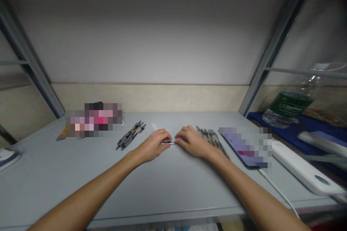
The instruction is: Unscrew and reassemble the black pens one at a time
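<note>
Near the middle of the desk, a thin dark and silvery pen (168, 143) lies level between my two hands. My left hand (154, 144) is closed, its thumb and fingers pinching the pen's left part. At the other end, my right hand (193, 140) has its fingertips pinched together on the pen's tip; fine detail there is too small to make out. A bunch of grey and black pens (130, 135) lies slanted to the left of my left hand. Several more similar pens (208, 135) lie side by side behind my right wrist, which partly covers them.
On the right are a phone (238, 148) with a white cable (279, 191), a long white device (303, 166) and a green-labelled bottle (291, 104) on a blue surface. A blurred-out pinkish pile (94, 119) sits back left. Metal posts (260, 65) flank the grey desk (151, 187).
</note>
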Available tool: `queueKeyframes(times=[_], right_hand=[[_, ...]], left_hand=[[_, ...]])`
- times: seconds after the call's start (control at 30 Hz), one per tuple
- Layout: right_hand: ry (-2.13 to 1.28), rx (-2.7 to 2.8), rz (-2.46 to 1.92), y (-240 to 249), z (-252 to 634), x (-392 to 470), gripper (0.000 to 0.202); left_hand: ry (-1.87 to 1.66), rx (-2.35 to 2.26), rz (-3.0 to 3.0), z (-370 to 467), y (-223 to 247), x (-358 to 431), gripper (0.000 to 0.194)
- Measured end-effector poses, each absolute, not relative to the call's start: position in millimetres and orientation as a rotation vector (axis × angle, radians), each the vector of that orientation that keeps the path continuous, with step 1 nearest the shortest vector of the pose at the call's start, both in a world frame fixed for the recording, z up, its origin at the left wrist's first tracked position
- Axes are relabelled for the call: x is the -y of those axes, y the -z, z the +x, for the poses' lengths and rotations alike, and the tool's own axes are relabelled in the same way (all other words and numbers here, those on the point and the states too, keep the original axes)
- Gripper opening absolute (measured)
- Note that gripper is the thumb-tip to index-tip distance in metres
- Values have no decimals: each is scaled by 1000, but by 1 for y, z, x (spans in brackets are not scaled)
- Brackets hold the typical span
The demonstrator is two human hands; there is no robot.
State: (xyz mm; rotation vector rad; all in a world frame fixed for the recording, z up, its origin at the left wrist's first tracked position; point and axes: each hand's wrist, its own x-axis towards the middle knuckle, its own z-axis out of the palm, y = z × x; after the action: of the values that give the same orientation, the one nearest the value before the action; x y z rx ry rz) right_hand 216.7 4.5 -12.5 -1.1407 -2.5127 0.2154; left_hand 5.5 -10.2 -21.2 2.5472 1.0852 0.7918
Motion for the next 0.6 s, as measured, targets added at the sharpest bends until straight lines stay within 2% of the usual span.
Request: queueKeyframes(times=[0.23, 0.43, 0.6], right_hand=[[-248, 2537, -1002, 18, 208, -3, 19], [-317, 2419, -1073, 19, 208, -4, 7], [-550, 2239, -1212, 10, 216, -9, 9]], left_hand=[[-854, -1062, 2478, 8, 23, 11, 8], [-818, -1128, 2567, 6, 22, 11, 10], [-762, -1230, 2642, -4, 23, 3, 13]])
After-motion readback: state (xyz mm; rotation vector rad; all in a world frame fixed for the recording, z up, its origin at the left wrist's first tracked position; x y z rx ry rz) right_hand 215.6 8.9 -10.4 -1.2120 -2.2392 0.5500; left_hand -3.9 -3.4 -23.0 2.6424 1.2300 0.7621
